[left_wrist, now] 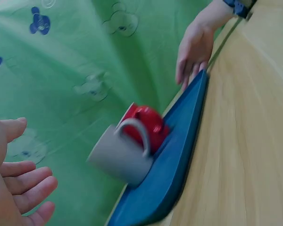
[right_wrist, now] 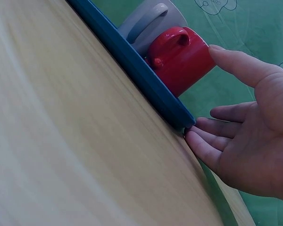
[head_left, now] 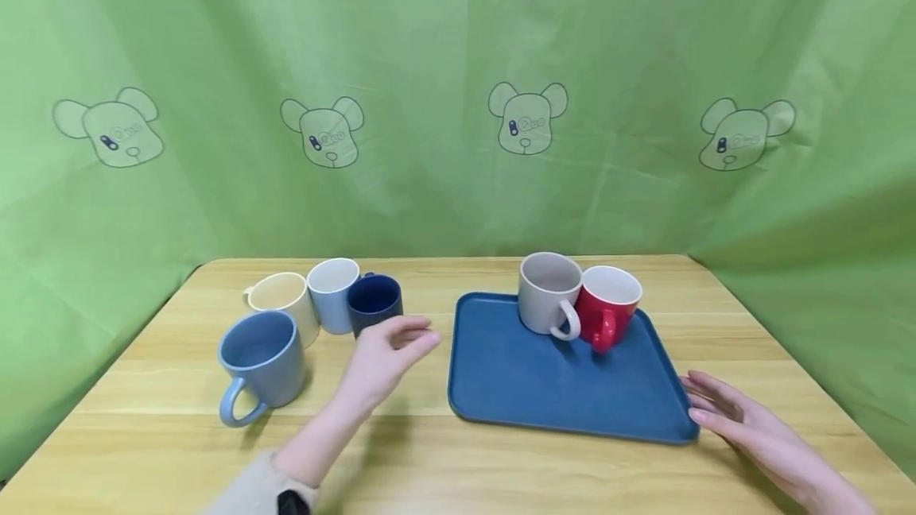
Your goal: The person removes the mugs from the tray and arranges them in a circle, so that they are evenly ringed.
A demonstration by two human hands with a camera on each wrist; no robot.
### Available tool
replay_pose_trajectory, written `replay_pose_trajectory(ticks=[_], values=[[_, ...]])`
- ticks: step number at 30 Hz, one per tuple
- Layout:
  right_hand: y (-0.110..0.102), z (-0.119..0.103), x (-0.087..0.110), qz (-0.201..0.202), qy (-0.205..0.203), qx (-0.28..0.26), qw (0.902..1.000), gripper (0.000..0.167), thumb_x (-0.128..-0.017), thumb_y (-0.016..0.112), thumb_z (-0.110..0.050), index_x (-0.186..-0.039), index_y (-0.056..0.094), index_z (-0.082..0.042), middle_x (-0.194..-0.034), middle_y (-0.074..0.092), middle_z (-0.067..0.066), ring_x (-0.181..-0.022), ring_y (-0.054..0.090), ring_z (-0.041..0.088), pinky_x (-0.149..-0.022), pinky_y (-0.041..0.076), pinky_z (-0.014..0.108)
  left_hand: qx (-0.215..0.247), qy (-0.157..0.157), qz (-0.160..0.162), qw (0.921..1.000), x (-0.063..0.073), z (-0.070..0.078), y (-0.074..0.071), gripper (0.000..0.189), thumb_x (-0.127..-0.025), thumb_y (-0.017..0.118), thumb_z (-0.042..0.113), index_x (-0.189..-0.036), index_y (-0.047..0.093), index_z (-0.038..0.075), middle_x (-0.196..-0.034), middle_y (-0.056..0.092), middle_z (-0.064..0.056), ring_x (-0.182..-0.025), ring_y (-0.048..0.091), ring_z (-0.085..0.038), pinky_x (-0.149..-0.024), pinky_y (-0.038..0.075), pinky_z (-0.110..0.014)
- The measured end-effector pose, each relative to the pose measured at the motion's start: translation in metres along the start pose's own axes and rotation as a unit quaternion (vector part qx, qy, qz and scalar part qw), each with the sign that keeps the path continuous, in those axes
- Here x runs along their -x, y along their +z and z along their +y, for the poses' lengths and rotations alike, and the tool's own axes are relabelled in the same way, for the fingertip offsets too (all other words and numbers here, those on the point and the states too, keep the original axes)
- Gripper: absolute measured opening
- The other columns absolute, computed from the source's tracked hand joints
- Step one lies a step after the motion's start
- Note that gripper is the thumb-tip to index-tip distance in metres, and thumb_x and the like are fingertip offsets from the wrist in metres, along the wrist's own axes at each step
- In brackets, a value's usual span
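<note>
Head, tray point(head_left: 515, 388): on table point(head_left: 501, 467), bearing grey mug point(head_left: 537, 304), red mug point(head_left: 622, 320).
Head, left hand point(head_left: 382, 360): near navy mug point(head_left: 375, 304).
Left wrist, left hand: empty, fingers spread.
Right wrist, right hand point(right_wrist: 254, 134): relaxed, fingertips at tray rim; best steady it lightly, thumb off red mug.

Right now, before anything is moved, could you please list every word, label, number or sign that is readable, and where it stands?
Bear heads on the green cloth: short lettering beside the eye, too small and faint to read surely.
Mugs and tray: none on the visible sides.
</note>
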State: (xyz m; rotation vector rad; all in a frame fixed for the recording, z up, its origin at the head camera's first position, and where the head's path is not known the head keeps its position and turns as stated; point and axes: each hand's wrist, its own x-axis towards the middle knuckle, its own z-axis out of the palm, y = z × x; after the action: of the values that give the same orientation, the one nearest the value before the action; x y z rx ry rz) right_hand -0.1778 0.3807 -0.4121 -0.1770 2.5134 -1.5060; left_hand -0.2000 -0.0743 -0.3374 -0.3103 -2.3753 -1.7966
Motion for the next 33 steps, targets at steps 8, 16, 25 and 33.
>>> replay_pose_trajectory(ticks=[8, 16, 25, 33], values=[[-0.001, 0.002, -0.001, 0.001, 0.000, -0.014, 0.9999, 0.064, -0.098, 0.045, -0.018, -0.144, 0.009, 0.008, -0.140, 0.035, 0.003, -0.103, 0.038, -0.020, -0.079, 0.038, 0.011, 0.005, -0.015, -0.101, 0.9947, -0.030, 0.003, 0.059, 0.044, -0.086, 0.065, 0.037, -0.117, 0.064, 0.006, -0.113, 0.064, -0.009, -0.106, 0.059, -0.021, -0.090, 0.046, -0.036], [-0.002, 0.001, 0.001, -0.001, -0.002, -0.024, 0.9997, 0.064, -0.098, 0.045, -0.017, -0.143, 0.008, 0.009, -0.143, 0.032, 0.012, -0.103, 0.039, -0.019, -0.080, 0.038, 0.011, 0.045, -0.043, -0.122, 0.9905, -0.052, 0.000, 0.119, 0.042, -0.085, 0.066, 0.035, -0.114, 0.065, 0.004, -0.107, 0.066, -0.005, -0.100, 0.059, -0.017, -0.088, 0.046, -0.035], [-0.001, 0.002, 0.003, 0.004, -0.009, -0.028, 0.9996, 0.063, -0.098, 0.046, -0.016, -0.143, 0.010, 0.010, -0.143, 0.029, 0.021, -0.105, 0.039, -0.018, -0.080, 0.038, 0.010, 0.067, -0.087, -0.143, 0.9837, -0.068, -0.010, 0.168, 0.037, -0.084, 0.069, 0.029, -0.111, 0.064, 0.004, -0.101, 0.066, -0.004, -0.095, 0.060, -0.017, -0.089, 0.046, -0.037], [-0.001, 0.002, 0.004, 0.004, -0.010, -0.032, 0.9994, 0.063, -0.098, 0.045, -0.016, -0.143, 0.010, 0.010, -0.143, 0.019, 0.035, -0.104, 0.039, -0.019, -0.080, 0.038, 0.011, 0.128, -0.102, -0.139, 0.9767, -0.075, -0.015, 0.191, 0.021, -0.087, 0.065, 0.020, -0.099, 0.067, 0.003, -0.091, 0.066, -0.001, -0.087, 0.055, -0.014, -0.086, 0.044, -0.036]])
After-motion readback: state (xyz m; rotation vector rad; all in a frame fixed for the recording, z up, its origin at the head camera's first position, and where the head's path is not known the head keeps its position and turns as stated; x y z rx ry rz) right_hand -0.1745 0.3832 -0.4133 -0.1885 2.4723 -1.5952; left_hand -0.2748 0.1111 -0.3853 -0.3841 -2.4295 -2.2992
